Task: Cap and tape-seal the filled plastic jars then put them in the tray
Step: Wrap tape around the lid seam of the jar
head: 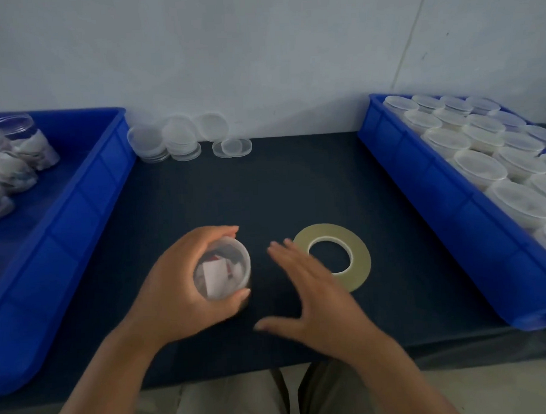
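My left hand (187,285) grips a clear plastic jar (222,268) upright on the dark table; white and red contents show through its top, and I cannot tell whether a clear lid is on it. My right hand (313,289) hovers just right of the jar, fingers spread, holding nothing, partly over a flat roll of clear tape (342,250). Loose clear lids (181,139) lie stacked at the back of the table. The blue tray (427,181) on the right holds several capped jars (479,166).
A second blue tray (86,196) at the left holds several filled jars (19,158) lying on their sides. A pale wall stands close behind the table. The table's front edge runs just below my wrists, above my lap.
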`<state>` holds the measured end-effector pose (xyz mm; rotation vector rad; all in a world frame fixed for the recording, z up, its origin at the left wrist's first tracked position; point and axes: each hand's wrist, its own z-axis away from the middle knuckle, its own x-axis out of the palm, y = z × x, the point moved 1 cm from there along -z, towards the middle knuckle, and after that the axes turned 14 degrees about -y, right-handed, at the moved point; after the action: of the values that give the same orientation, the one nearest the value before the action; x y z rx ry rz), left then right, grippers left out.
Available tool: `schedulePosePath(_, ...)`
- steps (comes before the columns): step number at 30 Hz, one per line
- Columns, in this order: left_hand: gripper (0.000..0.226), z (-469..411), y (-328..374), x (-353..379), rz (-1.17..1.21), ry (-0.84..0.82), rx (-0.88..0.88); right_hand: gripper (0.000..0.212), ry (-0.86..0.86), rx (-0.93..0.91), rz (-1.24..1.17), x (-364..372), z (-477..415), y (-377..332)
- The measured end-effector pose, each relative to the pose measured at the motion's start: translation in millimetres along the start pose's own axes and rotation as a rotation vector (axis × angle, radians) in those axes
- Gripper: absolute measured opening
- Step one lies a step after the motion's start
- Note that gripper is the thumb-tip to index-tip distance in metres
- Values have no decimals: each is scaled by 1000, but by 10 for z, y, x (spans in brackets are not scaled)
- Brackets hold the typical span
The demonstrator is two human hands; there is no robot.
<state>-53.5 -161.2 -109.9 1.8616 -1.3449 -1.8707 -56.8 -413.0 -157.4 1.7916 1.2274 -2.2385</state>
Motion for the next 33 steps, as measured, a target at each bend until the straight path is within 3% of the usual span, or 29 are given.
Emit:
schedulePosePath(2, 80, -54, -85, -59, 20, 5, -26, 102, 27, 183, 100, -144, 72, 242)
schedulePosePath(4, 77, -137, -130, -81, -31, -19, -15, 95, -50, 340, 206, -252, 102, 450)
schedulePosePath(6, 81, -220, -158, -100, -133, -76, 6, 80, -112, 363, 248, -297, 104, 584)
schedulePosePath(9, 112, -260, -161, -170, -217, -141, -35, 53, -52, 322, 218, -309, 126, 626)
schedulePosePath(11, 122, -225, -101, -198, -303, -60, -32, 43, 14, 329, 153, -321, 163, 574)
schedulePosePath(13, 107, -180, 55, -160, -378, 154, 4, 41, 83, 341, 33, -364, 205, 452)
schedulePosePath(15, 73, -142, 276, -28, -401, 321, 37, 43, 156, 321, -139, -392, 254, 320)
schedulePosePath(17, 53, -106, 501, 165, -408, 287, 35, 47, 212, 261, -292, -406, 321, 159)
schedulePosePath(20, 52, -51, 728, 385, -275, 191, -66, 45, 244, 181, -362, -404, 427, -77)
schedulePosePath(26, 29, -10, 857, 475, -153, 253, -57, 35, 282, 169, -383, -338, 574, -268)
schedulePosePath(30, 15, 42, 906, 520, -356, 340, 58, 34, 286, 180, -396, -277, 632, -280)
schedulePosePath(33, 10, 107, 957, 600, -400, 341, 112, 26, 216, 150, -562, -242, 646, -304)
